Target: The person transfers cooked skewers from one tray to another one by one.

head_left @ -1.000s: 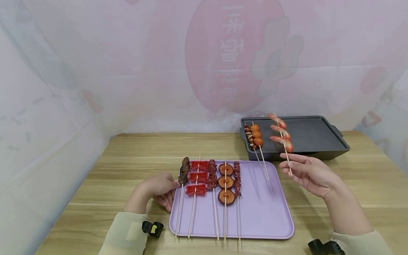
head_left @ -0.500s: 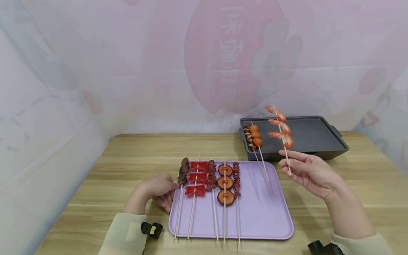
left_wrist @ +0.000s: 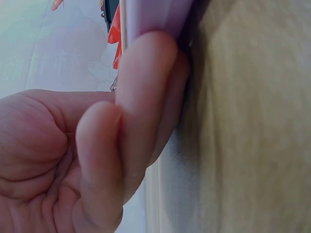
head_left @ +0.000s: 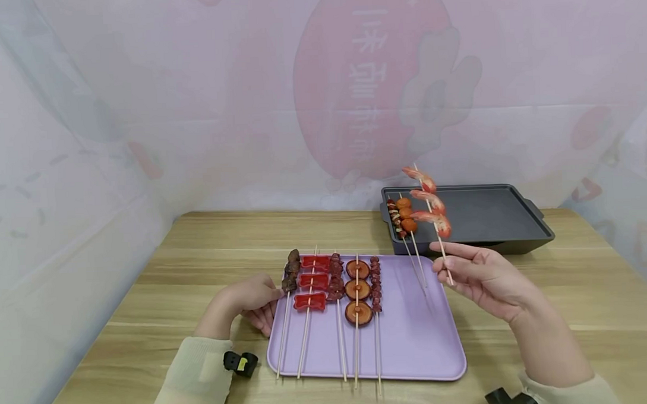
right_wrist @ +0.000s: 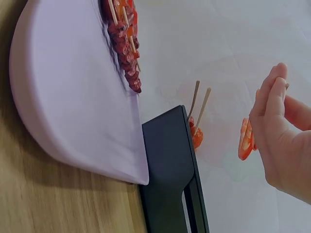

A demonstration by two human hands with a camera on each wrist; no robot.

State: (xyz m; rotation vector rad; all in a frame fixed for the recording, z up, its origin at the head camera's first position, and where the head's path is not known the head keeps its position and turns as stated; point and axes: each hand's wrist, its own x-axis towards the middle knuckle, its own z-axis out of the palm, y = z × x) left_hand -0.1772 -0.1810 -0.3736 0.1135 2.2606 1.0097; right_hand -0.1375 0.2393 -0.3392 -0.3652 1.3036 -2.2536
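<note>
My right hand [head_left: 486,276] pinches the bare lower end of a shrimp skewer [head_left: 441,224] between thumb and fingers. The skewer has three shrimp on it and is held up in front of the dark grill pan [head_left: 495,211], tip leaning left. In the right wrist view the hand [right_wrist: 279,121] is raised above the pan's level. My left hand [head_left: 254,296] grips the left edge of the lilac tray [head_left: 419,347], thumb at the rim and fingers lower down; the left wrist view shows the fingers [left_wrist: 146,87] against the tray's side.
On the tray lie a brown meat skewer [head_left: 290,271], a red-piece skewer [head_left: 313,281], a dark red meat skewer [head_left: 335,279], a mushroom skewer [head_left: 357,290] and a thin meat skewer [head_left: 375,283]. An orange ball skewer [head_left: 405,211] and another skewer [head_left: 393,214] rest on the pan's left end.
My right hand has raised the shrimp skewer slightly, then carried it left toward the orange ball skewer. My left hand stays at the tray's edge.
</note>
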